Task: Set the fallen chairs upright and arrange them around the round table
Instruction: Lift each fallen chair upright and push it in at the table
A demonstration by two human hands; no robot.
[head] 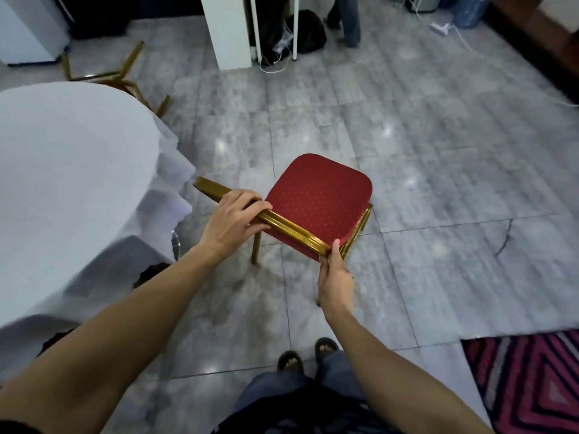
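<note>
A chair with a red dotted seat [319, 195] and a gold metal frame stands on its legs in the middle of the floor, its gold top rail nearest me. My left hand [233, 222] grips the left part of that rail. My right hand [335, 278] holds the rail's right corner. The round table [62, 170], draped in a white cloth, fills the left side, just left of the chair. Behind the table, a second chair [116, 76] lies on its side with its gold legs sticking up; its seat is mostly hidden.
The floor is grey glossy tile. A red patterned rug [529, 380] lies at the bottom right. White furniture panels [225, 29], a black bag [308, 31] and cables stand at the back, where a person's legs [347, 17] show. My sandalled feet [308, 355] are below the chair.
</note>
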